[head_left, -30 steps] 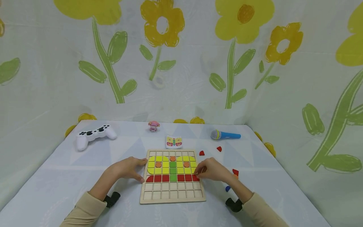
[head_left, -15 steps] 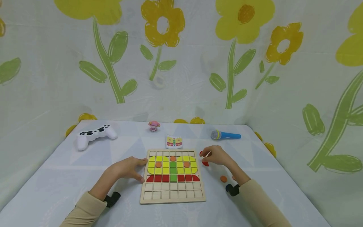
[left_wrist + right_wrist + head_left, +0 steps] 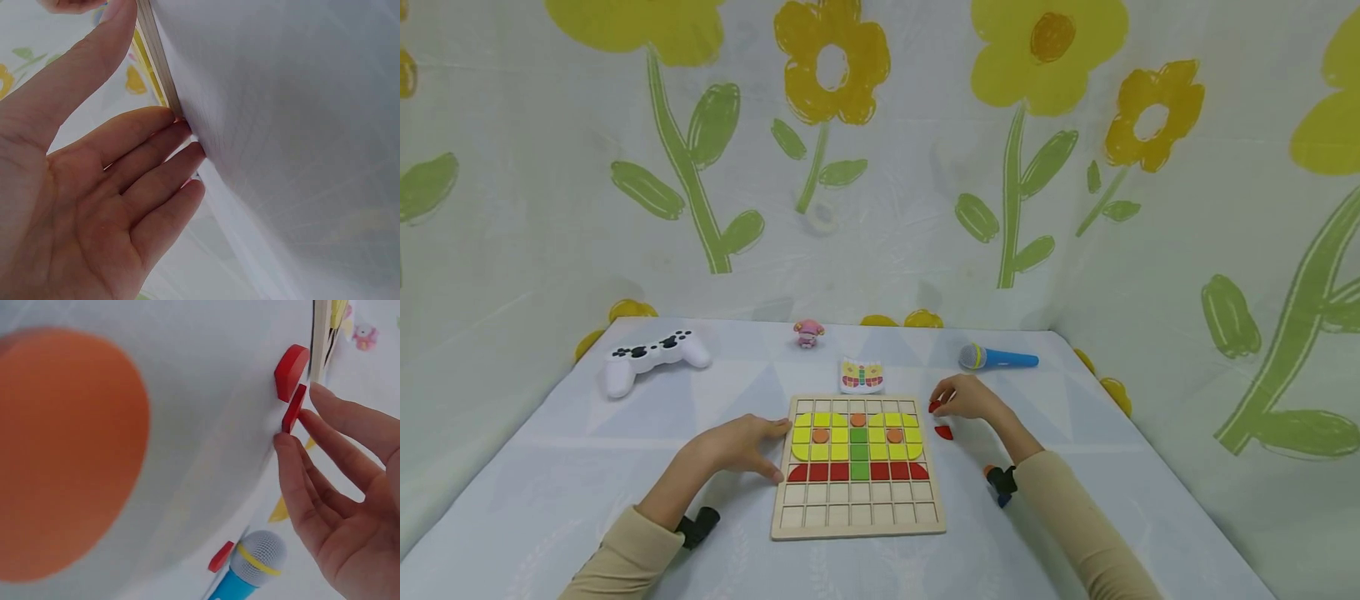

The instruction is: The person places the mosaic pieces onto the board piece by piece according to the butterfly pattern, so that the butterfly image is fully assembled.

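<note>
A wooden grid board lies flat, with yellow, green, orange and red pieces set in its upper and middle rows. My left hand rests against the board's left edge; its fingers are extended in the left wrist view, touching the edge. Just off the board's upper right, my right hand pinches a small red rounded piece between thumb and fingertips, low over the table. Beside it, close to the board's right edge, lies another red piece. A third red piece sits near the toy microphone.
Behind the board stands a small pattern card. Farther back are a pink figurine, a white game controller and a blue toy microphone. An orange disc and a blue piece lie under my right forearm.
My right hand has left the board's right edge and moved up and right to the red pieces, taking hold of one. A red piece now lies beside the board. My left hand stays put.
</note>
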A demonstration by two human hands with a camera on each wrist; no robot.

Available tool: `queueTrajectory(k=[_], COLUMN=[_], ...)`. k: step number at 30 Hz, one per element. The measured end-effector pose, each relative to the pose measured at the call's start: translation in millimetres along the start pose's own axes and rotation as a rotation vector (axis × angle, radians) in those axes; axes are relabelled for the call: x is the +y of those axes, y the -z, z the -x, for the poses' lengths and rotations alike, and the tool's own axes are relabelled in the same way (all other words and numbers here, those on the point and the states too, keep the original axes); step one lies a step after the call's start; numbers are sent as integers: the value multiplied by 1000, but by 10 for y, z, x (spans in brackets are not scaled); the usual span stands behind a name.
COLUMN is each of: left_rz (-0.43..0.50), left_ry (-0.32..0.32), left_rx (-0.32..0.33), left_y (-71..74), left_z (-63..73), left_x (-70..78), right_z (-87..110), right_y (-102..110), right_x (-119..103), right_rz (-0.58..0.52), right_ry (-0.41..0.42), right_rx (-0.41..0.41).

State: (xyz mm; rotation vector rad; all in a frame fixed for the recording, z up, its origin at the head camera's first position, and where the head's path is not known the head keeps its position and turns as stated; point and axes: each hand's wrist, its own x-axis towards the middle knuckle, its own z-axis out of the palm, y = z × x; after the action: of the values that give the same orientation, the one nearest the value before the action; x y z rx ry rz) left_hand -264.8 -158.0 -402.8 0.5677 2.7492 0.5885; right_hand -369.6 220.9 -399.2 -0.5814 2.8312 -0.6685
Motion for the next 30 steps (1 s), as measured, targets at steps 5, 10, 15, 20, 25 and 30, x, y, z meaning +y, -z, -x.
queueTrajectory(k=[5,10,15,20,25,30], left_rz=[-4,-12,-9,-12,-5,-3], left_ry=[1,3,7,2,11,15], left_rx=[-1,-3,-2,2,1,0], left_y=[3,4,-2,-2,-6,-3], left_z=[0,-1,-1,-2,-2,1], left_x=[4,1,2,4,7,12], right_z=[-7,2,-8,-14,12,94], right_y=[-32,-37,-52,-47,-41,-15], right_x=[10,12,41,69,58,-56], right_rz=[-18,-46,-83,-89,-96,-134], right_ry=[-5,-6,-78,-83,-49,31], right_rx=[6,2,-20,-27,-21,6])
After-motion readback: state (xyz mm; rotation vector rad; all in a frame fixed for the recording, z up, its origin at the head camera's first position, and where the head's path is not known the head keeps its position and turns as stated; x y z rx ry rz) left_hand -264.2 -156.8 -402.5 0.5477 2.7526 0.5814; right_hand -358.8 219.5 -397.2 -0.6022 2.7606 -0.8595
